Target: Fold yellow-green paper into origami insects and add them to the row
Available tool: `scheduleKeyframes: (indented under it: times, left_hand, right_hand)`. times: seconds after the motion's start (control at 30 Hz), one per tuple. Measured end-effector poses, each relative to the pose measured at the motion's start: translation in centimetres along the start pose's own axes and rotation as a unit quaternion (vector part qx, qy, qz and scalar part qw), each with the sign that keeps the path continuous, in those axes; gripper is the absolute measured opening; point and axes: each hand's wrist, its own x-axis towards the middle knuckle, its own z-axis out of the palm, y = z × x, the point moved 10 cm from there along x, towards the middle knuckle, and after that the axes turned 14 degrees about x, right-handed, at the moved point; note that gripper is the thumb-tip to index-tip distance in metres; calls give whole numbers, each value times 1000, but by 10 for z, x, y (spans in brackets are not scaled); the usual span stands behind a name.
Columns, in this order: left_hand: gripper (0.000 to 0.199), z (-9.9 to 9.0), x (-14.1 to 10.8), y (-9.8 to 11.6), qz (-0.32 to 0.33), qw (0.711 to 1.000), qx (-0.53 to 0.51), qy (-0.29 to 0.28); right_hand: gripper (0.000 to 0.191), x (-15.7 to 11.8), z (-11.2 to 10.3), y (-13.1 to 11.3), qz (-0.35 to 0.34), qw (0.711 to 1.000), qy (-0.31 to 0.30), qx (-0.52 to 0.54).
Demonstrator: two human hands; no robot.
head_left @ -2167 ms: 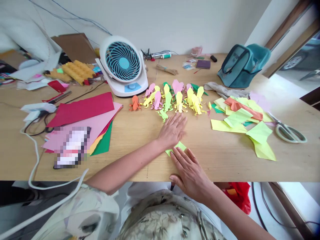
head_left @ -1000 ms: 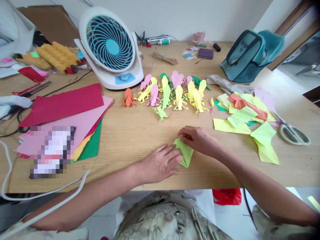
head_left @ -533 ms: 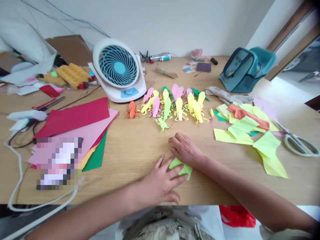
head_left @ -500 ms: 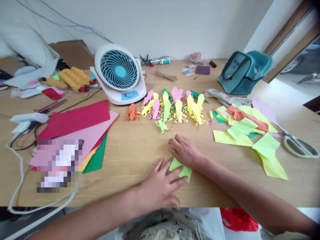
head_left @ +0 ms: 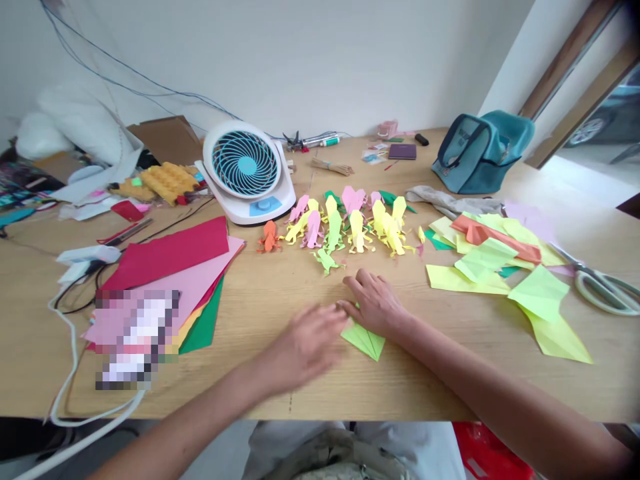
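Note:
A small folded piece of light green paper (head_left: 367, 341) lies on the wooden table in front of me, with creases showing on it. My right hand (head_left: 375, 301) rests over its upper edge, fingers stretched out to the left and palm down, hiding part of it. Just left of the paper, my left hand (head_left: 313, 347) is smeared by motion, its fingers extended and nothing visible in it. A light green folded paper frog (head_left: 327, 261) sits beyond my hands, in front of several yellow, pink and green paper frogs (head_left: 357, 231). An orange paper frog (head_left: 270, 237) stands to their left.
Coloured paper sheets (head_left: 170, 257) lie at left by a white cable (head_left: 75, 353). A white fan (head_left: 247, 170) stands behind them. On the right are loose paper scraps (head_left: 537, 293), scissors (head_left: 600, 287), a grey cloth (head_left: 450, 200) and a teal bag (head_left: 480, 150).
My left hand has lifted off the green paper and shifted up and left, uncovering its creases. My right hand stays on the paper. The view has shifted slightly.

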Motion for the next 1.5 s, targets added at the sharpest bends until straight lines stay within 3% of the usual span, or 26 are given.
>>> scheduleKeyframes:
  times: [0.03,0.1,0.2,0.23,0.3,0.4,0.53,0.63,0.73,0.8,0.87,0.9,0.93,0.97,1.03,1.07,1.13,1.2,1.27,1.37,1.5]
  left_hand:
    - [44,-12,6,-37,-69,996,5,47]
    - [35,-37,11,-123,-233,961,44,139]
    - [40,-56,17,-238,-412,887,126,167]
    - [48,-61,18,-267,-461,858,152,170]
    - [67,-65,25,-309,-504,830,157,178]
    - [90,-61,33,-347,-560,791,152,193]
    - [107,-45,36,-373,-620,745,143,202]
    - [102,-35,36,-385,-632,735,120,213]
    - [100,-33,35,-392,-616,753,97,210]
    - [105,-36,39,-386,-578,788,93,191]
    - [111,-38,47,-363,-524,833,92,154]
    - [110,-43,45,-344,-518,833,106,161]
    - [101,-51,36,-320,-536,815,118,183]
    - [79,-58,34,-288,-519,820,127,204]
    - [26,-57,52,-200,-379,896,115,201]
    - [10,-51,58,-153,-308,928,93,187]
    - [9,-36,60,-73,-212,965,37,152]
    - [12,-11,57,-24,-170,982,-15,82]
    - [26,5,50,-9,-187,981,-1,43]
    - [41,22,49,-13,-203,979,24,-7]
    - [37,30,52,-20,-206,978,6,-17]
  right_hand:
    - [39,0,0,0,2,1000,-1,4]
    - [39,0,0,1,2,1000,-4,13]
    - [37,1,0,2,1,1000,-6,23]
    - [36,1,1,2,1,1000,-7,25]
    - [35,1,2,3,3,999,-9,30]
    - [36,1,3,4,7,999,-17,41]
    - [40,4,4,5,13,998,-32,52]
    - [42,5,5,6,16,998,-41,48]
    - [43,5,5,7,15,998,-45,39]
    - [44,4,5,7,13,998,-44,37]
    - [46,4,6,9,17,998,-45,34]
    - [47,3,6,10,20,998,-45,34]
    - [47,3,6,10,22,998,-45,33]
    - [47,3,6,10,24,998,-42,33]
    - [47,2,4,9,30,999,-30,33]
    - [47,2,3,9,35,999,-21,37]
    - [45,2,0,11,45,997,-5,60]
    - [40,2,-4,15,50,991,14,121]
    - [36,3,-12,21,46,975,34,215]
    - [35,-1,-25,34,48,949,43,308]
    - [19,-16,-28,40,58,971,-55,227]
